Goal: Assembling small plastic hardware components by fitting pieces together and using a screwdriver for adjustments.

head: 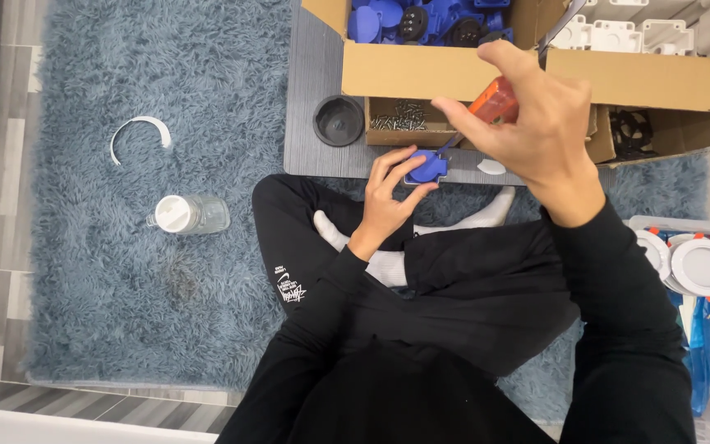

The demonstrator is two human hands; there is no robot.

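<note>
I sit cross-legged on a blue rug. My left hand (389, 191) grips a small blue plastic socket part (427, 167) on the edge of a low grey board (310, 123). My right hand (527, 123) is closed around an orange-handled screwdriver (495, 102), whose shaft slants down to the blue part. A small white piece (491, 167) lies on the board just right of the blue part.
A cardboard box (536, 74) holds more blue parts (421, 20), with a small box of screws (400, 117) and a black round cap (338, 120) in front. A clear jar (188, 215) and white ring strip (140, 131) lie on the rug. White round lamps (700, 265) sit at right.
</note>
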